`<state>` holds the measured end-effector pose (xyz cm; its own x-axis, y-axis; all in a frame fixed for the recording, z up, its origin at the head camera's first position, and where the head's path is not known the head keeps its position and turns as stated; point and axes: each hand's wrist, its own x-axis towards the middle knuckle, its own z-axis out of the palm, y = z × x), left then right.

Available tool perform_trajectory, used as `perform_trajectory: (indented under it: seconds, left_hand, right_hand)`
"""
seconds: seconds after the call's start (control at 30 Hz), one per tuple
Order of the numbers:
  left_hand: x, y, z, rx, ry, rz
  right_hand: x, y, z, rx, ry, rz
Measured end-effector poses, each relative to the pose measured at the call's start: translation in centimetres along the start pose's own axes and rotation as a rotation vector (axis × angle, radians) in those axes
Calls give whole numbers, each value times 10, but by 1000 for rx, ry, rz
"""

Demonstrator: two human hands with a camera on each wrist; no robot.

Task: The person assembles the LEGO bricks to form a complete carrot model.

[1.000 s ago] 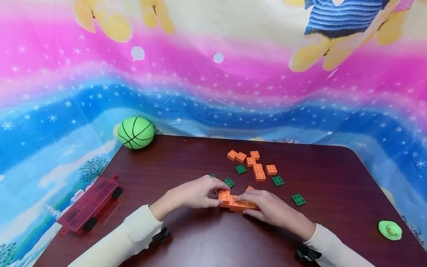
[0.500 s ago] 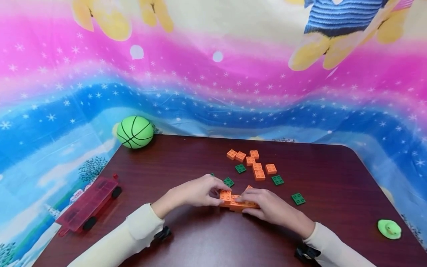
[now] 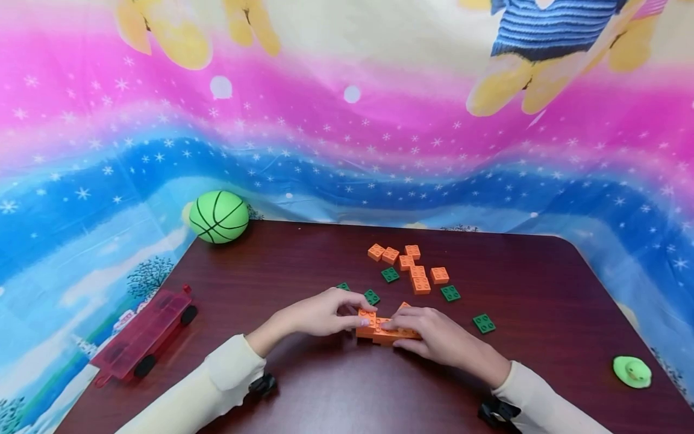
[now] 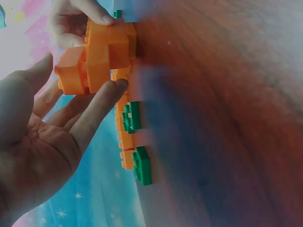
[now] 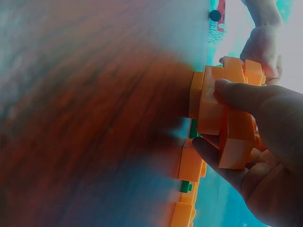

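Observation:
Joined orange building bricks (image 3: 384, 339), stepped in several levels, stand near the middle of the table in the head view. My right hand (image 3: 434, 337) grips their right part. Its thumb (image 5: 236, 92) presses the near side in the right wrist view, and the other fingers reach round the far side. My left hand (image 3: 325, 313) is at the left end, around the raised end brick (image 3: 367, 316). In the left wrist view its thumb (image 4: 40, 73) stands off that brick, while a nearly straight finger (image 4: 102, 106) reaches along beside the bricks. The far fingertips are partly hidden.
Loose orange bricks (image 3: 416, 272) lie beyond the hands, with several thin green bricks (image 3: 450, 293) scattered around them. A green ball (image 3: 219, 217) sits at the back left corner. A red toy trailer (image 3: 143, 334) stands at the left edge, a green duck toy (image 3: 632, 372) at the right.
My left thumb has shifted from the side of the end brick to above its front, off it. The right hand keeps its grip, and the bricks stay almost in place.

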<state>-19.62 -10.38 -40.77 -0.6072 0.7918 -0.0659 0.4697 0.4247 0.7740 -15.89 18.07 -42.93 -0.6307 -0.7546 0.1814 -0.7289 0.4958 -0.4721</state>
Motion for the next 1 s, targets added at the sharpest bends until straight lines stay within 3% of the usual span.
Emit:
perform_trajectory:
  seconds: [0.4,1.0]
  left_hand:
    - [6,-4,3,-214,2,-8]
    - [2,-1,4,-250,34,-62]
  right_hand:
    - [-3,1,-2,-4,20,6]
    - [-1,2,1,-12,23,-18]
